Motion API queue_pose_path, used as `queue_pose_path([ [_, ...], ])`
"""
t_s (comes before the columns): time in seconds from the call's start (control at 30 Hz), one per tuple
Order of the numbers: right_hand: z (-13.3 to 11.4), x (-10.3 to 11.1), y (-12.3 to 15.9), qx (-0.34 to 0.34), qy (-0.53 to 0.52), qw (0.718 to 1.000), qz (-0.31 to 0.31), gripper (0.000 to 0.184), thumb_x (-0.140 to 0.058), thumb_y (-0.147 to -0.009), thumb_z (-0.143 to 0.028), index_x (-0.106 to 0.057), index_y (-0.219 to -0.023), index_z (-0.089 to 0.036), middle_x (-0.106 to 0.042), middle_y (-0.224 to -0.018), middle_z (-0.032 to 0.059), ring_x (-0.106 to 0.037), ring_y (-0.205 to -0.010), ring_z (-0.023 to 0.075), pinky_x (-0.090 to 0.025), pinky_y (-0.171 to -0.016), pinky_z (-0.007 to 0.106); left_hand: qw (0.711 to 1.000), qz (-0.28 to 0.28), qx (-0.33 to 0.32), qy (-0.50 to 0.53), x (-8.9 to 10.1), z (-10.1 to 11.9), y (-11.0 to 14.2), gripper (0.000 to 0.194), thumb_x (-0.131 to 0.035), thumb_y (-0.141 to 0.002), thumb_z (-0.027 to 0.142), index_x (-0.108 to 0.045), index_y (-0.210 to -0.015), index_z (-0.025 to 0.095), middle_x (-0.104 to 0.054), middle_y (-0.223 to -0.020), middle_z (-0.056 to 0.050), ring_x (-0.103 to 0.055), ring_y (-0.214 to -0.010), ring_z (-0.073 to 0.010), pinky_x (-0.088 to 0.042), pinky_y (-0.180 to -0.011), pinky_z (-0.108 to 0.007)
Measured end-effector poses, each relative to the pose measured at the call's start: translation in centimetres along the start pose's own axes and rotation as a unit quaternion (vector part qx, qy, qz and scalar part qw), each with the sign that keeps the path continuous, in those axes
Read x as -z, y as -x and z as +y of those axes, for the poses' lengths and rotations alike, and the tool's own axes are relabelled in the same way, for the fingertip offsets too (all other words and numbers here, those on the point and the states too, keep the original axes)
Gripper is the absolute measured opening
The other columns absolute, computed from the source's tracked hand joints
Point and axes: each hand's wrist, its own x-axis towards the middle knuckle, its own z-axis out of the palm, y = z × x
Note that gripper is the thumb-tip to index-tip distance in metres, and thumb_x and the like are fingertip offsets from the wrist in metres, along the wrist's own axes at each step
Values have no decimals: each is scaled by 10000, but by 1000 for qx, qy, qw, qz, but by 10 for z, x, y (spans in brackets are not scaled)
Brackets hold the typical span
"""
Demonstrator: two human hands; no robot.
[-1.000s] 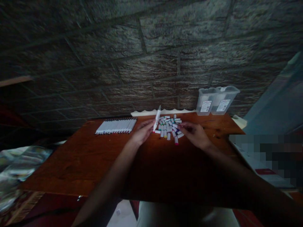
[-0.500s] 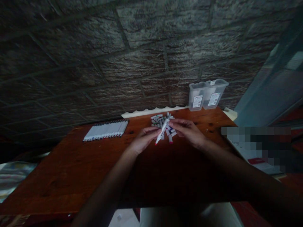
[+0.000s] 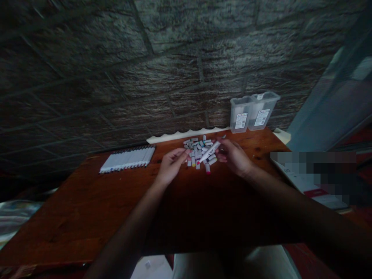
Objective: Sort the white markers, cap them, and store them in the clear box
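A white marker (image 3: 211, 150) with a red lower end and a thin grey upper end is pinched in my right hand (image 3: 235, 155). It slants over a loose pile of marker caps (image 3: 198, 153), mostly white and grey with a few coloured ends. To the pile's left, my left hand (image 3: 172, 164) is apart from the marker. Its thumb and forefinger are closed together near the caps; whether something small is between them I cannot make out.
A row of white markers (image 3: 128, 159) lies side by side on the wooden table (image 3: 87, 217) at left. Two clear plastic containers (image 3: 252, 112) with labels stand at back right by the brick wall (image 3: 174, 77). A white scalloped strip (image 3: 186, 135) runs along the back edge.
My left hand has let go of the marker and drawn a little left. My right hand has moved slightly right, keeping the marker, which now lies at a flatter slant and uncovers more caps.
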Motion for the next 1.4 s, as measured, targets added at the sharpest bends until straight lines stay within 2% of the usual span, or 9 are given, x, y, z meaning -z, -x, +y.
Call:
queue_pose_path([
  [0.07, -1, 2, -1, -1, -18, 1000, 11, 239, -648, -741, -403, -590, -792, -177, -465, -572, -58, -271, -408, 46, -130, -409, 223, 994, 18, -59, -90, 0, -4, 1, 262, -678, -823, 412, -723, -861, 157, -661, -664, -1, -565, -606, -104, -445, -620, -231],
  [0.13, -1, 3, -2, 1, -25, 999, 29, 234, -622, -743, -400, -587, -805, -178, -435, -554, -65, -262, -401, 48, -134, -404, 220, 978, 2, -121, -172, -4, -7, 4, 205, -659, -847, 358, -726, -887, 168, -663, -675, 0, -577, -625, -113, -458, -641, -242],
  [0.23, -2, 4, -2, 15, -17, 998, 62, 237, -625, -737, -411, -576, -783, -184, -386, -524, -77, -254, -392, 49, -135, -393, 213, 937, -76, -226, -255, -14, -8, 10, 162, -649, -857, 250, -722, -991, 196, -712, -839, -29, -625, -770, -145, -489, -737, -284],
  [0.37, -2, 4, -3, 25, 0, 995, 98, 257, -652, -729, -431, -564, -751, -191, -303, -482, -99, -206, -383, 50, -135, -373, 208, 875, -181, -315, -321, -23, -6, 15, 304, -592, -855, 109, -686, -1108, 248, -683, -1138, -50, -575, -1115, -206, -464, -958, -403],
  [0.47, -3, 5, -3, 21, 12, 992, 125, 266, -641, -731, -448, -561, -728, -195, -296, -453, -98, -183, -377, 57, -122, -359, 216, 859, -229, -309, -339, -23, -7, 16, 403, -524, -865, 44, -655, -1176, 264, -641, -1239, -43, -496, -1247, -205, -418, -1048, -433],
  [0.7, 0, 7, -4, 20, 62, 986, 153, 341, -655, -729, -538, -552, -688, -216, -347, -455, -69, -281, -377, 84, -139, -357, 239, 857, -257, -277, -350, -20, -6, 14, 356, -501, -912, 95, -646, -1192, 260, -659, -1196, -46, -527, -1194, -207, -428, -1038, -425],
  [0.87, 2, 5, -4, 42, 60, 992, 98, 402, -694, -719, -586, -522, -690, -224, -375, -512, -73, -274, -408, 68, -157, -385, 225, 859, -245, -258, -368, -22, -4, 16, 360, -527, -905, 113, -627, -1217, 263, -652, -1186, -54, -551, -1158, -208, -429, -1025, -400],
  [1.13, 1, 1, 4, 106, 163, 981, -18, 310, -654, -816, -524, -596, -780, -222, -596, -709, -22, -504, -610, 112, -386, -547, 232, 865, -243, -247, -363, -20, -3, 17, 245, -519, -936, 194, -649, -1134, 257, -675, -1138, -32, -603, -1078, -180, -457, -964, -320],
  [1.4, -2, -2, 8, 122, 185, 975, -18, 283, -706, -773, -506, -650, -801, -231, -613, -683, -23, -510, -592, 116, -374, -532, 236, 869, -236, -244, -360, -17, -5, 15, 276, -536, -926, 197, -645, -1170, 263, -675, -1158, -43, -603, -1101, -192, -453, -973, -339],
])
